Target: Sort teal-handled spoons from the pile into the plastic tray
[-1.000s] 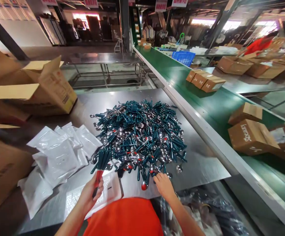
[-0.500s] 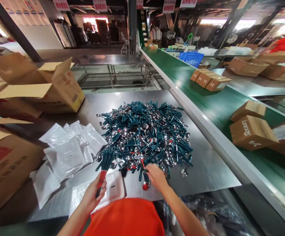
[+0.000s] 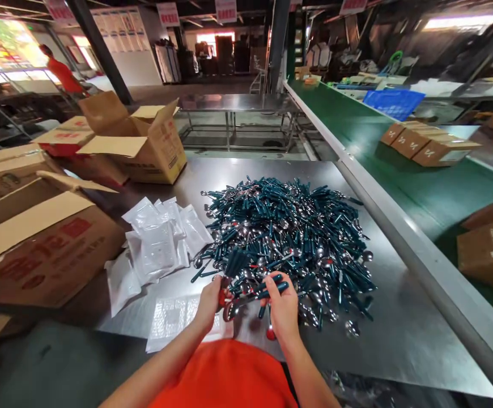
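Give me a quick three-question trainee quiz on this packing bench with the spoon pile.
1. True or false: the left hand grips a bundle of teal-handled spoons.
2. What lies left of the spoon pile? A) white pouches B) a blue crate C) a red bucket
3. Fill in: the right hand holds a few ___ just in front of the pile.

Key: 1 true; 2 A, the white pouches; 3 spoons.

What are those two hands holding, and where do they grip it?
The left hand grips a bundle of teal-handled spoons near its lower, red end. The right hand pinches a few more spoons around their handles.
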`<state>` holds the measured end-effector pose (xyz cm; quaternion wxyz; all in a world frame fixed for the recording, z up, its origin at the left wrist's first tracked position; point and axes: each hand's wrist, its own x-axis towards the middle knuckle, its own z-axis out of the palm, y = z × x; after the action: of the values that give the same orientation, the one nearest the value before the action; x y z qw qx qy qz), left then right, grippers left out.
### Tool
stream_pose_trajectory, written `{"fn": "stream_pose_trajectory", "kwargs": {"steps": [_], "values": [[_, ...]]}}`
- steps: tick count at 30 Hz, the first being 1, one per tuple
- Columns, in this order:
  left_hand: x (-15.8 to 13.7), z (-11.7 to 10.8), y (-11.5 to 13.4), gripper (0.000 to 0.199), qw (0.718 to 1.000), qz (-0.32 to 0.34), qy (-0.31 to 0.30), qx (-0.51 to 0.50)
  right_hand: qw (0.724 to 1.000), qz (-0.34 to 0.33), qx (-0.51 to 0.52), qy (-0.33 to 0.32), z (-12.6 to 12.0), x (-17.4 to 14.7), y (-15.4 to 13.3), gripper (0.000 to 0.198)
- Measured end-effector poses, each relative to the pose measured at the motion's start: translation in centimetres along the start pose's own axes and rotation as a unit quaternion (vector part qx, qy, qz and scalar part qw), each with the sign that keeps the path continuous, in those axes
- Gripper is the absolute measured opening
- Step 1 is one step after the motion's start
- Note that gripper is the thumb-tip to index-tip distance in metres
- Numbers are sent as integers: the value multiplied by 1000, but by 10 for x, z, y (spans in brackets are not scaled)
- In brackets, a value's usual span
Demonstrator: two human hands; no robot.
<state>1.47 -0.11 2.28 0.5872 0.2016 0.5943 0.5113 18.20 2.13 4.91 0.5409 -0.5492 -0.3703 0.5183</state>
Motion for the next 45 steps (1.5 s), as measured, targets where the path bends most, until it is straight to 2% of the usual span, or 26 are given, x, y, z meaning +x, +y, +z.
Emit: {"fn": "stream_pose_trajectory", "kwargs": {"steps": [3, 8, 11, 14, 17, 22, 27, 33, 35, 39, 42, 45], "values": [[-4, 11, -4, 69, 999, -22, -31, 13, 999, -16, -48, 16, 9, -1, 6, 38], [-17, 20, -16, 75, 994, -91, -64, 10, 980, -77, -125, 133, 13, 7, 25, 33], [-21, 26, -23, 69, 993, -90, -76, 4, 968, -109, -145, 174, 18, 10, 36, 37], [-21, 29, -28, 69, 994, -73, -79, 5, 961, -141, -156, 178, 21, 12, 39, 39], [-17, 26, -31, 72, 995, -62, -83, 4, 958, -178, -160, 156, 17, 16, 33, 32], [-5, 11, -25, 66, 994, -52, -96, -19, 957, -230, -163, 70, 2, 19, 15, 31], [-3, 7, -10, 71, 994, -50, -95, -16, 965, -220, -143, 9, -4, 6, 1, 22], [-13, 11, 9, 77, 995, -52, -86, -24, 945, -244, -215, -35, -8, -9, -25, 17], [-16, 9, 11, 75, 994, -51, -93, -21, 949, -244, -193, -51, -7, -10, -32, 19], [-19, 4, 11, 72, 993, -42, -113, -16, 951, -239, -161, -113, -4, -10, -39, 35], [-19, 1, 10, 69, 992, -39, -117, -25, 936, -256, -188, -152, -5, -9, -40, 31], [-18, 0, 9, 66, 992, -33, -115, -28, 924, -280, -217, -143, -7, -9, -37, 24]]}}
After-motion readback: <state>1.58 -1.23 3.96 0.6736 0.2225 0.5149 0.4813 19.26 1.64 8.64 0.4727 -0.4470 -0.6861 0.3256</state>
